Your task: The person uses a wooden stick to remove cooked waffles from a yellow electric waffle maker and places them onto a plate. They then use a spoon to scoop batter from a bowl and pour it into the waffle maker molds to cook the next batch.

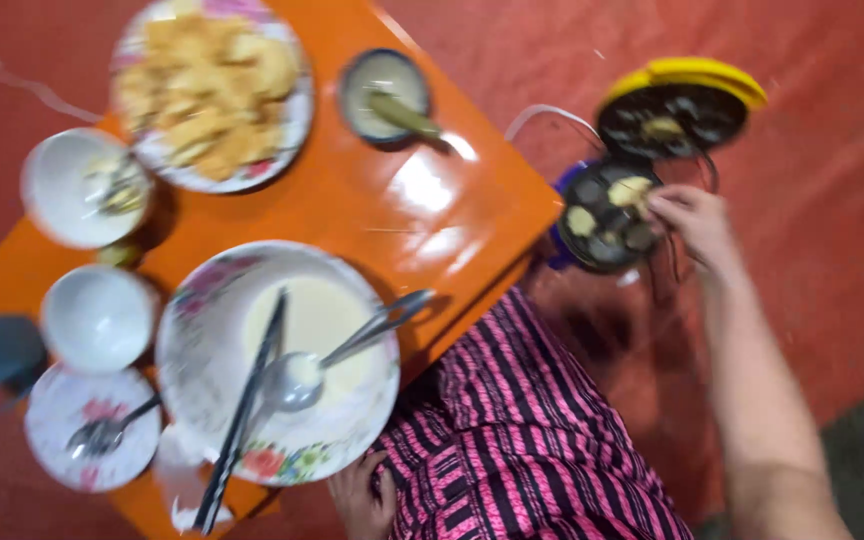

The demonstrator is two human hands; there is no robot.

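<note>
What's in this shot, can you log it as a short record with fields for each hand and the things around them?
right hand: at a pale cake in the round cake maker
cake maker lid: open, yellow
left hand: by the batter bowl
batter bowl: holds ladle and chopsticks
table: orange
plate: fried pieces

One orange table. One plate of fried golden pieces. One big floral bowl of pale batter, with one ladle and one pair of dark chopsticks in it. Two white bowls. One small dark bowl. One saucer with one spoon. One round moulded cooker, one yellow lid. Two hands: right hand, left hand.
</note>
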